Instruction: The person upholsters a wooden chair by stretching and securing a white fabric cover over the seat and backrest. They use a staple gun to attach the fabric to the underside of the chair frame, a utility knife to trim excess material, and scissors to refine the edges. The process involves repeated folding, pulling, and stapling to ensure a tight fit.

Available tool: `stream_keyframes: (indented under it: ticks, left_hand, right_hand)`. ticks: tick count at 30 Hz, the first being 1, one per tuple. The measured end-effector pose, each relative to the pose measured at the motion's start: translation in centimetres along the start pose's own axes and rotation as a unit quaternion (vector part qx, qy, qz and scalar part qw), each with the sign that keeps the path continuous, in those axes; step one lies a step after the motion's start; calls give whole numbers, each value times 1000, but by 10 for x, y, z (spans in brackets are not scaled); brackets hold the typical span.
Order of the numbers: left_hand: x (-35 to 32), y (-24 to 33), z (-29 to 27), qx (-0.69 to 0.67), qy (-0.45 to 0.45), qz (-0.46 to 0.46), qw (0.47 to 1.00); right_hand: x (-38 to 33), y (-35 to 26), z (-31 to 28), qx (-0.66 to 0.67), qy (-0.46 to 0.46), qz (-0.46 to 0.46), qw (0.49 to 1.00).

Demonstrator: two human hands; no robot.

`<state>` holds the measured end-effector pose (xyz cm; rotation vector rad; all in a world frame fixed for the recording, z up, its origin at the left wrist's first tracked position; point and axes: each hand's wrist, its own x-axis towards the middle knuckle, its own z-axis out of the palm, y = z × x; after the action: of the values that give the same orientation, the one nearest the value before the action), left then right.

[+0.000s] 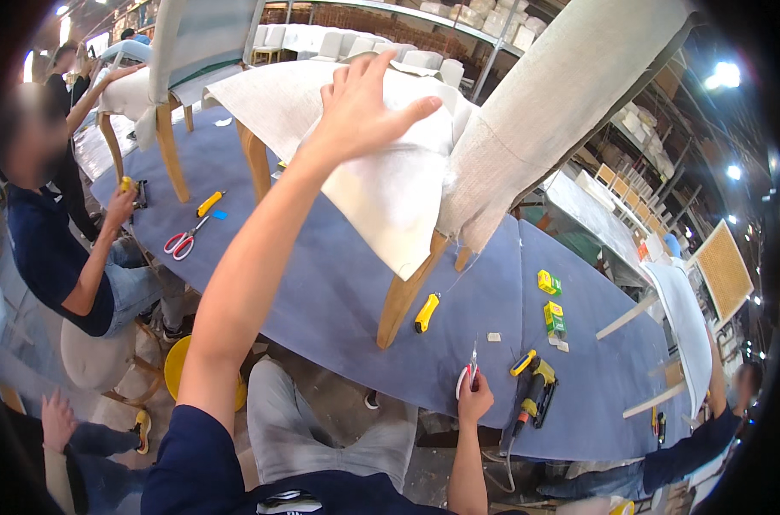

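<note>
My left hand lies with spread fingers on the pale fabric over the seat of a wooden-legged chair. A loose flap of this fabric hangs down over the near side of the seat. The chair stands on the blue-grey covered table, its upholstered back rising to the upper right. Low at the table's near edge, my right hand is closed around a pair of scissors with red and white handles, the blades pointing up and away from me.
On the table lie a yellow cutter, green-yellow boxes, a staple gun and, further left, another pair of scissors and a yellow cutter. Co-workers handle chairs at left and right. A yellow bucket stands below the table.
</note>
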<state>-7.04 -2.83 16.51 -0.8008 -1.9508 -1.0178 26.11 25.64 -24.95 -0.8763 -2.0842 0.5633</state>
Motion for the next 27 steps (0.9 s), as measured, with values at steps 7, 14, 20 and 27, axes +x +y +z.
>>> stream_keyframes:
  ticks: [7,14,20,27]
  left_hand:
    - [58,31,22,-118,-224,-68,965]
    - [-61,76,-3,-307,-41,52,949]
    - [-102,67,-3,-309,1,38,950]
    - [-92,88,-18,-112,59,212,969]
  right_hand:
    - [2,8,3,-16,29,10,999]
    - [2,11,-4,-41,39,17,998]
    - [3,-9,0,-36,31,31,998]
    - [5,0,3,-30,34,28,999]
